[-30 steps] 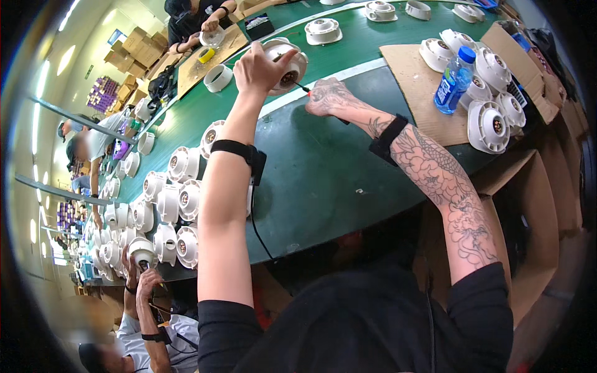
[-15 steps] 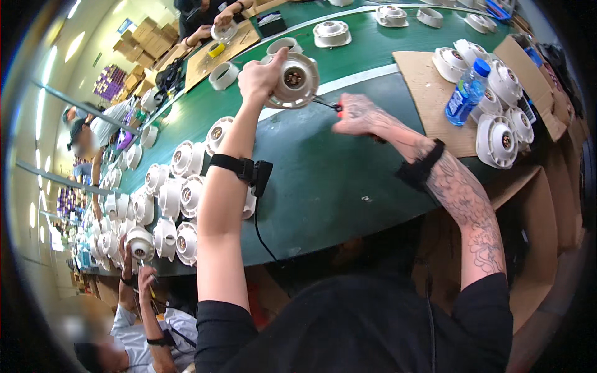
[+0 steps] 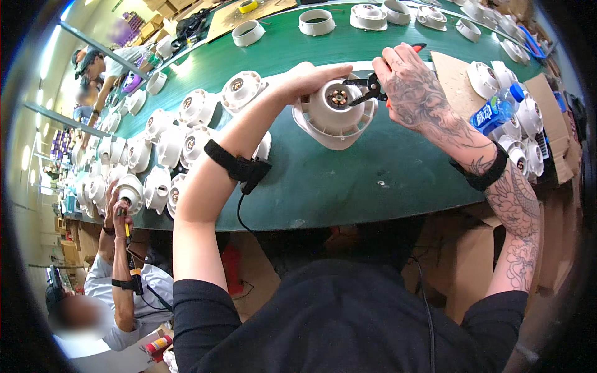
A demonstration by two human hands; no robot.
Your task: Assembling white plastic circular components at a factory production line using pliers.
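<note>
A round white plastic housing (image 3: pixel 336 127), with copper-coloured contacts in its raised middle, is in front of me over the green table. My left hand (image 3: pixel 309 82) grips its far left rim, thumb stretched along the top. In my right hand (image 3: pixel 409 84) is a pair of black pliers (image 3: pixel 372 89) with red on the handles. One jaw tip reaches the recess with the contacts, while the other lies by the far edge of the raised middle. Whether the jaws clamp anything cannot be made out.
Many similar white housings (image 3: pixel 198 107) crowd the table at left. More lie on cardboard (image 3: pixel 451 71) at right beside a blue bottle (image 3: pixel 497 110). White rings (image 3: pixel 317 22) stand on the far green belt. A co-worker's hand (image 3: pixel 123 214) works with a tool at lower left.
The housing has come down and nearer, its face tilted up. My right hand has brought the pliers from beside the housing onto its middle. The whole view has shifted.
</note>
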